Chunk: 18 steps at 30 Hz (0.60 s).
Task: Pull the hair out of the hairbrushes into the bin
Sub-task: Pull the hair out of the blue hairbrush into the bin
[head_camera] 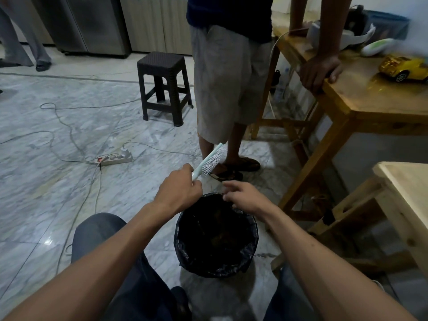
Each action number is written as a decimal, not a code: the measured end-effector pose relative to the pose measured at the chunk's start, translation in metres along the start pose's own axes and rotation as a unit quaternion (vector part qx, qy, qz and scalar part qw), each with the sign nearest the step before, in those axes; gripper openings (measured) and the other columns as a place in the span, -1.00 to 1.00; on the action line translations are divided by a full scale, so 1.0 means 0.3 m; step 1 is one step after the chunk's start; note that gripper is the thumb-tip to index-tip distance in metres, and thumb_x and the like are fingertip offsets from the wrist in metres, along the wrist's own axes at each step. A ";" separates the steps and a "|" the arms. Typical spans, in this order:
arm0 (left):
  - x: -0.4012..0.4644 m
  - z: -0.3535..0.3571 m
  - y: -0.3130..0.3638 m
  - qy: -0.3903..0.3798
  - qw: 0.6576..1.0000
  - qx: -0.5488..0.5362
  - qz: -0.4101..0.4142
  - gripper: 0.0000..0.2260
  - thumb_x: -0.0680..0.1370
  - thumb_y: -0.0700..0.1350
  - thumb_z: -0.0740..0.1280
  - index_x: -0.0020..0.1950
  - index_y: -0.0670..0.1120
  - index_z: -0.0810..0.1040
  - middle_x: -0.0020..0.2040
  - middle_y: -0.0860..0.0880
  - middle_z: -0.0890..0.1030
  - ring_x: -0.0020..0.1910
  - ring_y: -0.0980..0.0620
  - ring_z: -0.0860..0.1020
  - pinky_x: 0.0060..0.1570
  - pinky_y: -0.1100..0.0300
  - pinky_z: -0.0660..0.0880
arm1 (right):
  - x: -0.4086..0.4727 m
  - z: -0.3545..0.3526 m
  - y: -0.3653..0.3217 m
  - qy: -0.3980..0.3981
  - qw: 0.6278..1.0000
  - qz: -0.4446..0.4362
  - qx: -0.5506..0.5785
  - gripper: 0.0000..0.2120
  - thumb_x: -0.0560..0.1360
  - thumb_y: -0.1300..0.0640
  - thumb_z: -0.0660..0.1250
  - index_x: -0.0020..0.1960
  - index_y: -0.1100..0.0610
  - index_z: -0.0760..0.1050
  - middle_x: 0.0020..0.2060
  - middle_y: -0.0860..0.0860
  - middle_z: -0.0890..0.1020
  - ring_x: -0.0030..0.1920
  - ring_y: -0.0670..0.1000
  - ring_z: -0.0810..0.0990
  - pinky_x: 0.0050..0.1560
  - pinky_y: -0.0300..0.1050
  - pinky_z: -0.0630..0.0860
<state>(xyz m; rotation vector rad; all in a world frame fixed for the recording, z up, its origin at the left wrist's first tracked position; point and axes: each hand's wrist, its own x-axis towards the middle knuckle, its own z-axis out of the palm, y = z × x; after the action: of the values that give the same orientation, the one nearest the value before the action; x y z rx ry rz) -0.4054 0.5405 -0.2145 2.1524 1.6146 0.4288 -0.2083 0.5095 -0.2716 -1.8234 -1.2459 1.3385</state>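
Pale mint plastic hairbrush (212,161) with white bristles, handle gripped in left hand (179,191), right hand (243,196) loosely open, empty, above black-lined round bin (216,237) on marble floor (69,181)

A home's living space — marbled floor tiles (69,126), a steel fridge (92,24) at upper left, a plastic stool (164,86), and a toy car (404,67) on the wooden table (361,98) — upper right.

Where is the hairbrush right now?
In the head view the hairbrush sits centre frame, gripped by the left hand, just beyond the far rim of the bin.
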 end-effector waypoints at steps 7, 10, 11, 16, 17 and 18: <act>-0.005 -0.002 0.002 -0.031 0.999 -0.011 0.008 -0.78 0.59 -0.06 0.24 0.16 -0.13 0.49 -0.10 -0.16 0.62 -0.22 -0.14 0.57 -0.30 0.04 0.48 | 0.009 -0.024 -0.100 0.054 0.980 -0.019 0.190 -0.58 0.61 -0.12 0.32 0.39 0.06 0.50 0.17 0.05 0.68 0.03 0.00 0.73 -0.08 -0.19 0.60; -0.018 0.000 0.002 -0.053 0.998 -0.005 0.035 -0.74 0.62 0.02 0.23 0.25 -0.05 0.50 -0.03 -0.13 0.66 -0.12 -0.15 0.59 -0.09 -0.05 0.57 | 0.021 -0.027 -0.113 0.068 0.959 -0.031 0.273 -0.60 0.58 -0.07 0.41 0.29 0.17 0.55 0.08 0.13 0.73 -0.10 0.03 0.77 -0.13 -0.14 0.66; -0.020 0.000 -0.001 -0.059 0.998 -0.009 0.036 -0.72 0.63 0.04 0.21 0.29 -0.03 0.50 0.00 -0.13 0.66 -0.08 -0.15 0.59 -0.04 -0.08 0.56 | 0.023 -0.029 -0.114 0.085 0.953 -0.032 0.289 -0.63 0.56 -0.04 0.44 0.23 0.20 0.58 0.00 0.12 0.75 -0.15 0.01 0.76 -0.19 -0.17 0.66; -0.013 0.000 -0.027 -0.049 0.998 0.028 0.030 -0.72 0.64 0.07 0.15 0.24 -0.05 0.47 -0.11 -0.10 0.63 -0.16 -0.13 0.57 -0.16 -0.01 0.52 | 0.031 -0.050 -0.091 0.172 0.957 -0.007 0.232 -0.84 0.57 0.14 0.45 -0.15 0.19 0.62 -0.31 0.05 0.71 -0.42 -0.12 0.64 -0.42 -0.32 0.57; -0.014 -0.001 -0.032 -0.042 0.998 0.041 0.028 -0.73 0.64 0.07 0.16 0.21 -0.06 0.47 -0.12 -0.10 0.63 -0.17 -0.13 0.56 -0.19 0.01 0.49 | 0.031 -0.056 -0.084 0.177 0.960 0.004 0.218 -0.86 0.57 0.17 0.44 -0.14 0.21 0.63 -0.30 0.07 0.71 -0.42 -0.10 0.63 -0.42 -0.31 0.56; -0.015 -0.002 -0.037 -0.037 0.998 0.053 0.026 -0.73 0.64 0.07 0.16 0.20 -0.07 0.47 -0.13 -0.09 0.61 -0.18 -0.12 0.55 -0.22 0.04 0.47 | 0.031 -0.062 -0.078 0.177 0.963 0.015 0.204 -0.89 0.57 0.20 0.44 -0.09 0.24 0.64 -0.29 0.08 0.70 -0.40 -0.09 0.63 -0.43 -0.31 0.55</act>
<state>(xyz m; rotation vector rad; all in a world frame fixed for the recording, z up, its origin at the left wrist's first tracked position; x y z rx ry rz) -0.4161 0.5389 -0.2196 2.2650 1.5752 0.2810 -0.1986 0.5294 -0.2494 -1.6903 -0.6975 1.1175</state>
